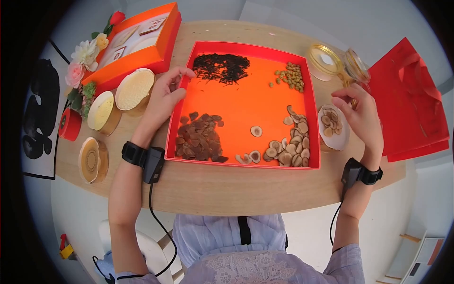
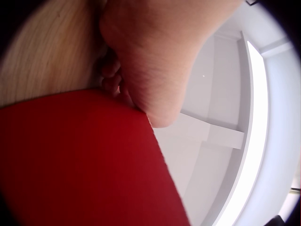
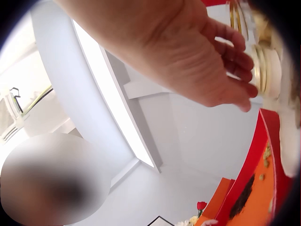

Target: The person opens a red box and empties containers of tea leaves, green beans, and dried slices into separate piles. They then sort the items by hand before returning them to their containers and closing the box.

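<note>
A shallow red box (image 1: 243, 163) with an orange floor lies in the middle of the table. In its corners are dark dried shreds (image 1: 221, 68), greenish dried buds (image 1: 292, 78), brown flakes (image 1: 198, 139) and pale round dried slices (image 1: 295, 144). My left hand (image 1: 166, 92) rests at the box's left rim, index fingertip over it and thumb by the outer wall. My right hand (image 1: 362, 111) is right of the box, fingers loosely bent, above a pale-rimmed container of slices (image 1: 331, 124). In the right wrist view its fingertips overlap gold-rimmed glassware (image 3: 261, 70).
Jars with gold rims (image 1: 325, 61) stand at the back right, beside a red gift bag (image 1: 409, 102). On the left are several pale-topped containers (image 1: 135, 90), an orange open box (image 1: 127, 42), artificial flowers (image 1: 86, 54) and a small red box (image 1: 70, 124). Cables trail from both wrists.
</note>
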A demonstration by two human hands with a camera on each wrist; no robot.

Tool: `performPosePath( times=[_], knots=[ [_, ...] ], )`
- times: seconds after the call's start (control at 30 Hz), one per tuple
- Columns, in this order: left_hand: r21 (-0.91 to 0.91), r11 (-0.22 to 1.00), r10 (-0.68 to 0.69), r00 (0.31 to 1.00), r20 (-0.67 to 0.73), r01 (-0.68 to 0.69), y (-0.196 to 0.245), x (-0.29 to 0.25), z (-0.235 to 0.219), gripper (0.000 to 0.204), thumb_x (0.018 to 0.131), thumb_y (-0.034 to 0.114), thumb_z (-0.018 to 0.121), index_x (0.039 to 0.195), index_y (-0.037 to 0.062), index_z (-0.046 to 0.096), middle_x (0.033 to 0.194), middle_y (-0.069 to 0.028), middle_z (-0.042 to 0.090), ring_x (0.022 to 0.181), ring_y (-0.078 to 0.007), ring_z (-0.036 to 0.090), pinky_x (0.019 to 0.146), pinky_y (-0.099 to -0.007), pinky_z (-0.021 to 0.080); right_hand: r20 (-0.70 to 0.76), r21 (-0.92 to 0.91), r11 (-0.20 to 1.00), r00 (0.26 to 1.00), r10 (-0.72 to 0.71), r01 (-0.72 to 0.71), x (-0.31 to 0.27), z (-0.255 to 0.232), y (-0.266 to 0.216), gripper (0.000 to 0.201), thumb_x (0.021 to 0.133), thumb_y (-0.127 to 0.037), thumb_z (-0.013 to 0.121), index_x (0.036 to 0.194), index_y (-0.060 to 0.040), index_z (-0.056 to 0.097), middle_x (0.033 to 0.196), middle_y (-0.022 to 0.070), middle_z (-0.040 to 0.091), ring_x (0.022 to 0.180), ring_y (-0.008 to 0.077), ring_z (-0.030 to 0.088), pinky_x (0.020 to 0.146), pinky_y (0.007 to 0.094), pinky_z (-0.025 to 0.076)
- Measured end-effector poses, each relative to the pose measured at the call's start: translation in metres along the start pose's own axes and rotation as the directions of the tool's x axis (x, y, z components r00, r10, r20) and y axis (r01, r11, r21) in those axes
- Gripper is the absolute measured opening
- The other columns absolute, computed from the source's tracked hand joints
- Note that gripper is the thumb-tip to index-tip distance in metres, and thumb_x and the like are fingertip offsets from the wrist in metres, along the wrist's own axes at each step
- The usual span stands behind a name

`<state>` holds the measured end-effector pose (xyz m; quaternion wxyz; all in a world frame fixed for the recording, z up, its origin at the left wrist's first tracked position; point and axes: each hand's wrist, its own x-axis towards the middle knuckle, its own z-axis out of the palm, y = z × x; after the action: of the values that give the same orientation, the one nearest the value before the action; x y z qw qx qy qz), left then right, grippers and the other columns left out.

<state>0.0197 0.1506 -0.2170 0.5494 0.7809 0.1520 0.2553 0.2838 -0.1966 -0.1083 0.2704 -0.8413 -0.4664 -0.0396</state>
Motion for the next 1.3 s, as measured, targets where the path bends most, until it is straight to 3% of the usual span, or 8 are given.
performPosePath(
  times=[0.13, 0.2, 0.37, 0.67, 0.87, 0.93, 1.03, 1.3],
  knots=[
    [0.005, 1.000, -0.010, 1.000, 0.000, 0.010, 0.001, 0.000, 0.001, 0.044, 0.074, -0.006, 0.049, 0.115, 0.0035, 0.061, 0.103, 0.0002, 0.063, 0.095, -0.0067, 0.058, 0.088, -0.0213, 0.045, 0.084, 0.261, 0.864, 0.881, -0.465, 0.431, -0.013, 0.035, -0.055, 0.028, 0.087, -0.009, 0.073, 0.114, -0.0035, 0.071, 0.110, 0.0129, 0.066, 0.096, 0.0285, 0.065, 0.074, 0.0363, 0.054],
    [0.004, 1.000, 0.006, 1.000, -0.005, -0.006, -0.002, 0.000, 0.000, 0.043, 0.075, -0.007, 0.049, 0.115, 0.0030, 0.061, 0.104, 0.0001, 0.063, 0.095, -0.0064, 0.058, 0.088, -0.0213, 0.046, 0.310, 0.386, 0.813, 0.769, -0.559, 0.436, -0.024, 0.050, -0.083, 0.030, 0.092, -0.010, 0.067, 0.121, -0.0033, 0.068, 0.125, 0.0144, 0.062, 0.111, 0.0317, 0.059, 0.088, 0.0413, 0.054],
    [0.002, 0.999, 0.034, 0.999, -0.010, -0.034, -0.005, 0.001, 0.000, 0.042, 0.076, -0.008, 0.049, 0.115, 0.0022, 0.061, 0.105, 0.0000, 0.062, 0.094, -0.0055, 0.058, 0.087, -0.0205, 0.045, 0.451, 0.458, 0.727, 0.571, -0.686, 0.511, -0.028, 0.082, -0.087, 0.035, 0.100, -0.017, 0.051, 0.126, 0.0021, 0.065, 0.130, 0.0191, 0.059, 0.122, 0.0352, 0.052, 0.105, 0.0449, 0.045],
    [-0.002, 0.999, 0.044, 0.999, -0.006, -0.044, -0.005, 0.001, 0.000, 0.042, 0.076, -0.009, 0.048, 0.115, 0.0031, 0.062, 0.100, 0.0019, 0.060, 0.088, -0.0031, 0.054, 0.082, -0.0190, 0.043, 0.509, 0.485, 0.744, 0.544, -0.667, 0.459, -0.025, 0.073, -0.087, 0.033, 0.099, -0.015, 0.049, 0.112, 0.0056, 0.071, 0.119, 0.0180, 0.062, 0.113, 0.0343, 0.054, 0.100, 0.0435, 0.046],
    [-0.010, 0.999, 0.046, 0.999, -0.001, -0.046, -0.006, 0.003, 0.000, 0.043, 0.075, -0.010, 0.048, 0.114, 0.0033, 0.062, 0.100, 0.0016, 0.061, 0.089, -0.0033, 0.055, 0.081, -0.0192, 0.043, 0.582, 0.418, 0.828, 0.590, -0.560, 0.374, -0.024, 0.057, -0.077, 0.021, 0.093, -0.011, 0.063, 0.108, -0.0004, 0.073, 0.117, 0.0121, 0.064, 0.107, 0.0318, 0.060, 0.099, 0.0440, 0.047],
    [0.031, 0.999, 0.040, 0.999, -0.002, -0.040, -0.005, 0.003, 0.000, 0.043, 0.075, -0.010, 0.048, 0.114, 0.0034, 0.062, 0.100, 0.0013, 0.061, 0.089, -0.0034, 0.055, 0.081, -0.0192, 0.043, 0.474, 0.278, 0.868, 0.727, -0.496, 0.411, -0.027, 0.050, -0.081, 0.028, 0.086, -0.012, 0.076, 0.113, -0.0036, 0.073, 0.119, 0.0117, 0.065, 0.106, 0.0310, 0.061, 0.092, 0.0412, 0.051],
    [0.062, 0.996, 0.061, 0.998, -0.002, -0.061, -0.006, 0.003, 0.000, 0.043, 0.075, -0.010, 0.048, 0.113, 0.0034, 0.062, 0.100, 0.0011, 0.061, 0.088, -0.0035, 0.055, 0.081, -0.0189, 0.042, 0.447, 0.133, 0.898, 0.783, -0.432, 0.419, -0.033, 0.049, -0.086, 0.033, 0.086, -0.017, 0.076, 0.118, -0.0077, 0.073, 0.116, 0.0102, 0.065, 0.112, 0.0296, 0.063, 0.097, 0.0426, 0.048],
    [0.003, 0.999, 0.051, 0.999, 0.011, -0.051, -0.004, 0.002, 0.000, 0.043, 0.075, -0.010, 0.047, 0.114, 0.0033, 0.062, 0.098, 0.0017, 0.061, 0.086, -0.0024, 0.054, 0.079, -0.0184, 0.042, 0.597, 0.214, 0.936, 0.721, -0.351, 0.279, -0.024, 0.052, -0.083, 0.035, 0.081, -0.009, 0.079, 0.116, -0.0072, 0.073, 0.112, 0.0099, 0.065, 0.094, 0.0269, 0.068, 0.086, 0.0386, 0.053]
  ],
)
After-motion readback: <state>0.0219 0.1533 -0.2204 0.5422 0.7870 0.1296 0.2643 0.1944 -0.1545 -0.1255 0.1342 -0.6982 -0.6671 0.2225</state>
